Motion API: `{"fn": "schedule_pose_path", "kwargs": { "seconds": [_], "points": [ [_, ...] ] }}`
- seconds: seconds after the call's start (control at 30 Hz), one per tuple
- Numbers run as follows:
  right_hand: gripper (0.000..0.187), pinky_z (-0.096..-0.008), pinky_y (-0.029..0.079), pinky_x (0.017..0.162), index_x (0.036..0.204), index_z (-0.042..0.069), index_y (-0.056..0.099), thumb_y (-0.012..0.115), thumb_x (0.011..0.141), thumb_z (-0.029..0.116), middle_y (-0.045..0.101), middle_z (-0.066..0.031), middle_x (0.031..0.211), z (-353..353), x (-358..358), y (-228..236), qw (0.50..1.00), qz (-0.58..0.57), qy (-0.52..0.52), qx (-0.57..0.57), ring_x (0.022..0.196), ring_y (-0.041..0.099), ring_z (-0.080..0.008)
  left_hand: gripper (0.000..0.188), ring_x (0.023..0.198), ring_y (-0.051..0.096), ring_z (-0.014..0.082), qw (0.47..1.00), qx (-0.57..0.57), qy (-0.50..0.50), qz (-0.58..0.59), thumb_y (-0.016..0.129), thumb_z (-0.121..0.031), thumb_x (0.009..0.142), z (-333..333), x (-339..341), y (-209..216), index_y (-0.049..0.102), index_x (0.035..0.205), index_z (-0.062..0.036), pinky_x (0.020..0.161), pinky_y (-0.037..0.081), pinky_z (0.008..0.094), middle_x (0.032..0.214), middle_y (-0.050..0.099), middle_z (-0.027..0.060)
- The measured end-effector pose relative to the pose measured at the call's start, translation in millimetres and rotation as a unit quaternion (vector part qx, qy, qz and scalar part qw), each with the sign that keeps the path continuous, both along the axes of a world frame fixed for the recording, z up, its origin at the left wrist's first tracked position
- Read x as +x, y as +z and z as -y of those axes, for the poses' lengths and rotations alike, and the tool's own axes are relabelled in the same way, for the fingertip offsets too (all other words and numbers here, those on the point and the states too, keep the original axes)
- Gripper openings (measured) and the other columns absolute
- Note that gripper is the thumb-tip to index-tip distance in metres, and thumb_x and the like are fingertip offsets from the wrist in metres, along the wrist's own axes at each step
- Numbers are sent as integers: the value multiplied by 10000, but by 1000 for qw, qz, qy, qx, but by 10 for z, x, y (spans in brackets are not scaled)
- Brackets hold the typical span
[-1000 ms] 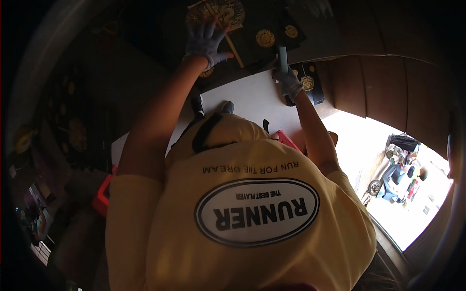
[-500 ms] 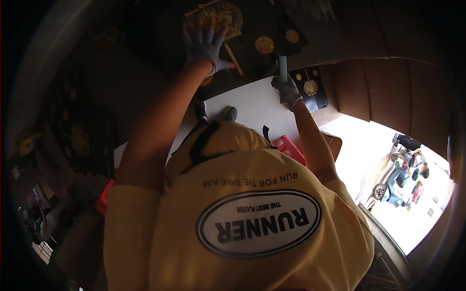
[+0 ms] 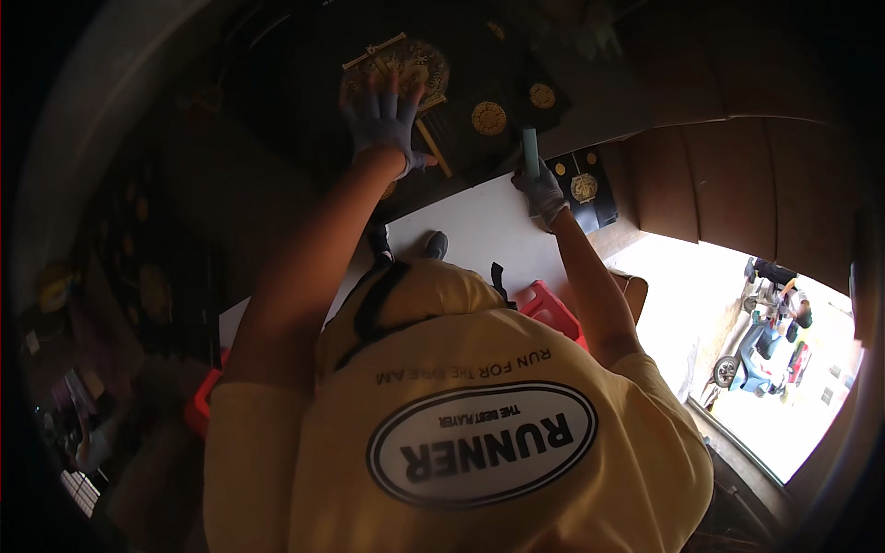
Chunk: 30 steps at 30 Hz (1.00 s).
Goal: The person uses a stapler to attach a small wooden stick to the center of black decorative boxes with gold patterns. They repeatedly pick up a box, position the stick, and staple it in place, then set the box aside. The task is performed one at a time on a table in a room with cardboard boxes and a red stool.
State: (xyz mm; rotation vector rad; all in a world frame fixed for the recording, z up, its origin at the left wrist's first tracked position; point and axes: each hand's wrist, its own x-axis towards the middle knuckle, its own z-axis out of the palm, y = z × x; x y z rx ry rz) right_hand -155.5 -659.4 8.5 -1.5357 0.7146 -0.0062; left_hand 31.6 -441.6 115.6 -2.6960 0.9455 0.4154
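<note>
Pressing gloved left hand (image 3: 383,120) flat, fingers spread, on round gold ornament (image 3: 406,66) upon dark board; gloved right hand (image 3: 542,189) clenched around pale green stick (image 3: 530,152).
Risk judged: ornament sliding if pressure eases. Nearby: gold discs (image 3: 489,118), white surface (image 3: 479,240), red crate (image 3: 551,309) crowding elbow.

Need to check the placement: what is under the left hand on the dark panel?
The gloved left hand lies flat on a round gold ornament with a gold stick-like piece beside it, on the dark panel. The ornament's lower part is covered by the palm.
</note>
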Motion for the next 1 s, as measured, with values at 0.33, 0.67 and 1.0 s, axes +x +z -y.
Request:
{"fn": "schedule_pose_path", "kwargs": {
  "seconds": [0.33,0.67,1.0],
  "points": [
    [521,-312,457,719,1159,91,502,669,676,192,575,-69,853,26,33,73,977,-106,66,-173,791,560,-187,1152,1359,-84,360,999,-11,31,-16,577,-760,569,-1,-5,-90,-63,1418,-316,975,88,688,1489,-134,72],
    [611,-275,457,697,1263,75,432,673,704,129,546,-33,882,-13,-7,-259,997,-18,38,-59,770,531,-145,1164,1354,-107,367,998,-10,52,-23,584,-767,551,0,-42,-37,-71,1412,-337,969,88,701,1485,-160,49],
    [636,-264,457,698,1267,71,432,683,686,126,550,-27,877,83,-67,-280,997,-19,31,-68,777,530,-131,1176,1349,-110,380,998,22,41,-47,568,-781,559,42,14,-11,-93,1413,-313,964,97,704,1480,-168,77]
  ]
}}
